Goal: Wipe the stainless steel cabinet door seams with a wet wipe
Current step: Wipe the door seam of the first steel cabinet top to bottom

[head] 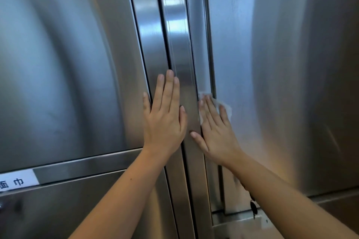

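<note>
Two tall stainless steel cabinet doors fill the view, the left door (64,68) and the right door (272,75). Vertical steel strips and dark seams (164,31) run between them. My left hand (165,114) lies flat with straight fingers on the central strip, over the dark seam. My right hand (215,132) presses a white wet wipe (226,107) flat against the seam (210,48) at the right door's left edge. The wipe shows above and beside my fingers; the rest is hidden under the palm.
A horizontal steel rail (83,167) crosses the left door low down, with a white label (17,180) bearing printed characters. A lower panel (77,209) sits beneath it. At the bottom right is a ledge (239,217) with a dark hole.
</note>
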`<move>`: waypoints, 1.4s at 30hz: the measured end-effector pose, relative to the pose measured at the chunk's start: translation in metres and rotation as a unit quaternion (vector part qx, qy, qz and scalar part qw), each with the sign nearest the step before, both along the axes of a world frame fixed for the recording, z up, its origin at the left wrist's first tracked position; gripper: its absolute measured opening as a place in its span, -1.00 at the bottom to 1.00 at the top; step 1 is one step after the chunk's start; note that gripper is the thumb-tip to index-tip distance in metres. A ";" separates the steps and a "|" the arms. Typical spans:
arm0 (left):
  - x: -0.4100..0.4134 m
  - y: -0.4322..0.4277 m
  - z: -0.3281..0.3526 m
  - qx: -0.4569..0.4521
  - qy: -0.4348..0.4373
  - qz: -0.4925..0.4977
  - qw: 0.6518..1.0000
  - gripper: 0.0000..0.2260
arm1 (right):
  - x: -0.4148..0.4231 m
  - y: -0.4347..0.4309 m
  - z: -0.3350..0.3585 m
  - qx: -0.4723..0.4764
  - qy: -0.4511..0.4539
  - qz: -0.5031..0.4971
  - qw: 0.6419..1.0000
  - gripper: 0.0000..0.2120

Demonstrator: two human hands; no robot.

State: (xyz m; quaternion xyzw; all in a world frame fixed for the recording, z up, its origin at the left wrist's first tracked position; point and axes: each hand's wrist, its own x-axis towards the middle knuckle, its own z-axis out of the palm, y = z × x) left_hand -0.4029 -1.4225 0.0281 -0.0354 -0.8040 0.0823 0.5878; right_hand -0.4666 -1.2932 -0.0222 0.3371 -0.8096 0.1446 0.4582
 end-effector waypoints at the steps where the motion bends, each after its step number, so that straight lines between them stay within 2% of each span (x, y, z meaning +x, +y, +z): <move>1: 0.000 -0.001 -0.001 -0.004 -0.001 0.000 1.000 -0.48 | -0.003 0.001 0.012 0.002 0.011 -0.001 1.000 -0.34; 6: 0.002 -0.005 -0.011 -0.015 -0.012 0.014 1.000 -0.48 | -0.009 -0.003 0.053 -0.022 0.036 0.019 0.999 -0.33; 9: 0.003 -0.005 -0.020 -0.017 -0.020 0.019 0.999 -0.48 | -0.004 -0.003 0.023 -0.028 0.008 0.031 0.999 -0.34; 15: 0.005 -0.005 -0.038 -0.028 -0.032 0.023 0.999 -0.47 | 0.008 0.005 -0.050 0.024 -0.040 0.006 0.999 -0.36; 23: 0.008 -0.010 -0.056 -0.042 -0.057 0.024 0.997 -0.46 | -0.003 0.001 -0.008 -0.017 0.001 0.016 1.000 -0.36; 26: 0.009 -0.008 -0.073 -0.028 -0.067 0.012 0.997 -0.46 | 0.005 0.004 -0.044 -0.010 -0.045 0.034 0.998 -0.37; 30: 0.016 -0.002 -0.104 -0.014 -0.097 0.010 0.995 -0.46 | 0.022 0.011 -0.112 0.070 -0.139 -0.004 0.988 -0.36; 33: 0.022 0.001 -0.118 -0.007 -0.123 0.014 0.992 -0.47 | 0.022 0.012 -0.122 0.087 -0.199 -0.004 0.976 -0.33; 38: 0.024 0.005 -0.128 0.017 -0.133 0.007 0.991 -0.49 | 0.016 0.004 -0.080 0.012 -0.130 0.007 0.991 -0.34; 42: 0.026 0.005 -0.136 0.023 -0.146 0.002 0.989 -0.49 | 0.018 0.003 -0.089 0.028 -0.150 0.006 0.988 -0.32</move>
